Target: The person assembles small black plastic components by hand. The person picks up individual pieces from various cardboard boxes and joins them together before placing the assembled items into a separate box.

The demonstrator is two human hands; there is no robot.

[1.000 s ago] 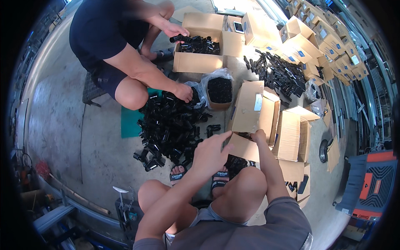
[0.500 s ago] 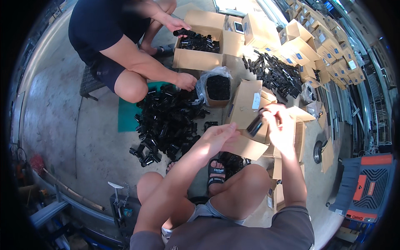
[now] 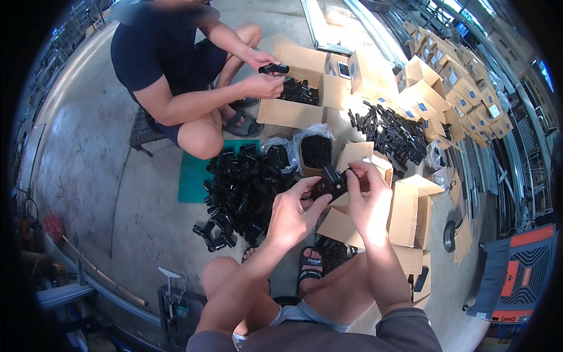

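Black plastic part [image 3: 330, 183] gripped between left hand [image 3: 293, 212] and right hand [image 3: 368, 202].

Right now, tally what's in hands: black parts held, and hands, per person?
Black part held in the person's left hand and right hand: 1
Black part held in the co-worker's hands: 1
Hands on parts: 4
Total held parts: 2
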